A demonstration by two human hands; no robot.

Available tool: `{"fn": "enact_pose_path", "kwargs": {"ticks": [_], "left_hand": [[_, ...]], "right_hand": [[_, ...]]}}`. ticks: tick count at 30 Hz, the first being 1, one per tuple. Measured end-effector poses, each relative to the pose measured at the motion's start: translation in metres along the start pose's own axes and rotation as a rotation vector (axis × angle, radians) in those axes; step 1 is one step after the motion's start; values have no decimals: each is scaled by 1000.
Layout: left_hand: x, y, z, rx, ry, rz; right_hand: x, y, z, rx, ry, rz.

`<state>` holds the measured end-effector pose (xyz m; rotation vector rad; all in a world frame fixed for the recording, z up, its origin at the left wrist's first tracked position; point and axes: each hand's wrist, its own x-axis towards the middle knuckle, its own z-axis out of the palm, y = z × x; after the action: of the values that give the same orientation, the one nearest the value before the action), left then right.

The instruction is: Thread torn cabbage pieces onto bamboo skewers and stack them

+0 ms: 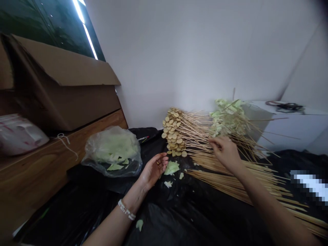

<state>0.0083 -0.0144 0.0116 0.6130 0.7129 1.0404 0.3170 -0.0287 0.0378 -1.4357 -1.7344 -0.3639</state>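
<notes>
My left hand (153, 169) is palm up with its fingers loosely apart, holding nothing, beside a torn piece of cabbage leaf (172, 167) on the black plastic sheet (179, 215). My right hand (227, 152) is over the bare wooden skewers (217, 181), thumb and fingertips pinched together; whatever is between them cannot be made out. Just beyond it lie skewers threaded with cabbage leaves (229, 114), heaped in a pile. Further left, skewers bearing round pale slices (174, 133) are stacked with their sticks pointing right.
A clear plastic bag (112, 150) of cabbage leaves sits left of my hands, a pen (144, 138) behind it. An open cardboard box (77, 106) and a white bag (20, 135) are on a wooden surface (51, 171). Dark cables (285, 107) lie on a white box (289, 128).
</notes>
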Motion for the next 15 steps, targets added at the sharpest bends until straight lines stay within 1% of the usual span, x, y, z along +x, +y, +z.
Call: {"fn": "enact_pose_path", "kwargs": {"ticks": [3,6,11,13,15], "left_hand": [[0,-2,0,65,-6,14],[0,-6,1,165,-2,55],[-1,-9,3,318,-7,145],[-1,-8,4,354,-5,167],[-2,-7,4,366,-2,184]], "right_hand": [[-22,14,14,40,-210,115],[-32,21,15,64,-424,150],[-32,12,10,130,-723,116],[-34,7,10,170,-803,97],[-37,2,11,163,-850,88]]}}
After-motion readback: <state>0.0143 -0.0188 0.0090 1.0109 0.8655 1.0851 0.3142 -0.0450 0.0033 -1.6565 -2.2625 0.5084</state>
